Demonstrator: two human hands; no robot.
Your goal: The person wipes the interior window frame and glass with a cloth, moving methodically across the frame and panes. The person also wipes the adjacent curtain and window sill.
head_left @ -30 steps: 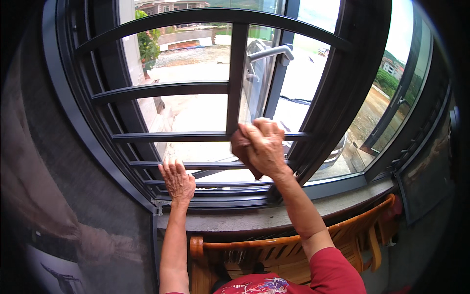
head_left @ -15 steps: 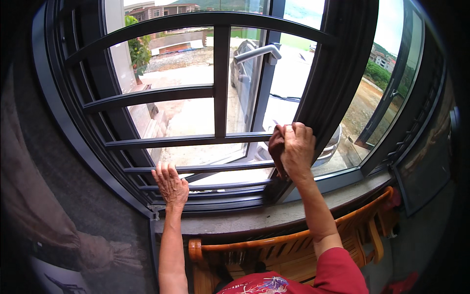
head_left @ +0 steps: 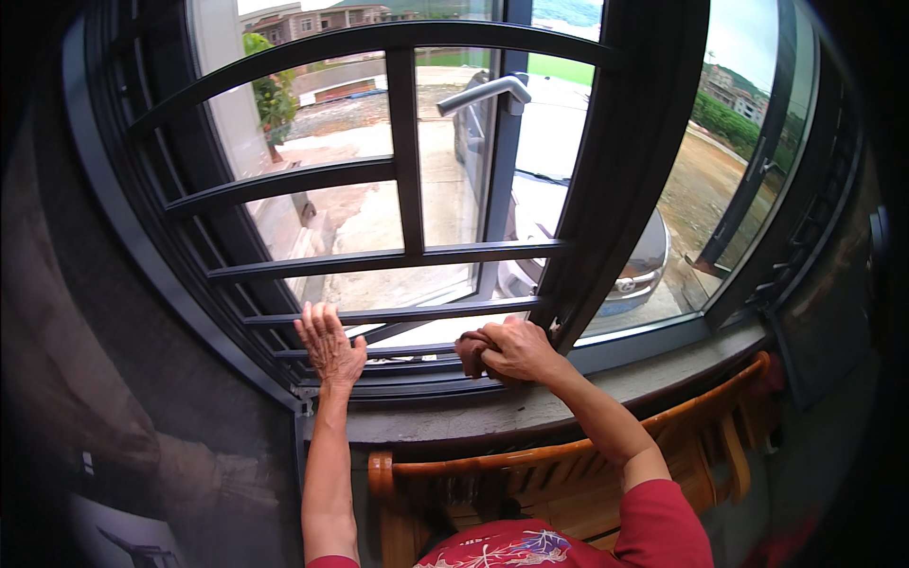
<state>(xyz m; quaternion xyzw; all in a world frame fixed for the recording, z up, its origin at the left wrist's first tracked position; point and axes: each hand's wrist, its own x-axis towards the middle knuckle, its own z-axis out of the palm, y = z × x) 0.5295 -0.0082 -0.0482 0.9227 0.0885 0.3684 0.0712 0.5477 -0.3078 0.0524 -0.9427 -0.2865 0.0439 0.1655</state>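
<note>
Window grille (head_left: 407, 151): dark metal, one long upright, several crossbars. Left hand (head_left: 330, 348): laid over the low crossbars at the grille's lower left; fingers extended, close together, thumb set apart. Right hand (head_left: 519, 348): at the grille's lower right, before its lowest crossbars; fingers curled around a brown cloth. Brown cloth (head_left: 471, 354): one piece, bunched, projecting leftward from the grip, in front of the grille's lowest crossbars; contact with them cannot be told. Window handle (head_left: 485, 94): grey lever, behind the grille's upper right opening. Sill (head_left: 426, 424): pale, just below the grille. Bench (head_left: 530, 464): slatted wood, below the grille, indoor side. Car (head_left: 639, 251): outdoors, beyond the grille, to its right.
</note>
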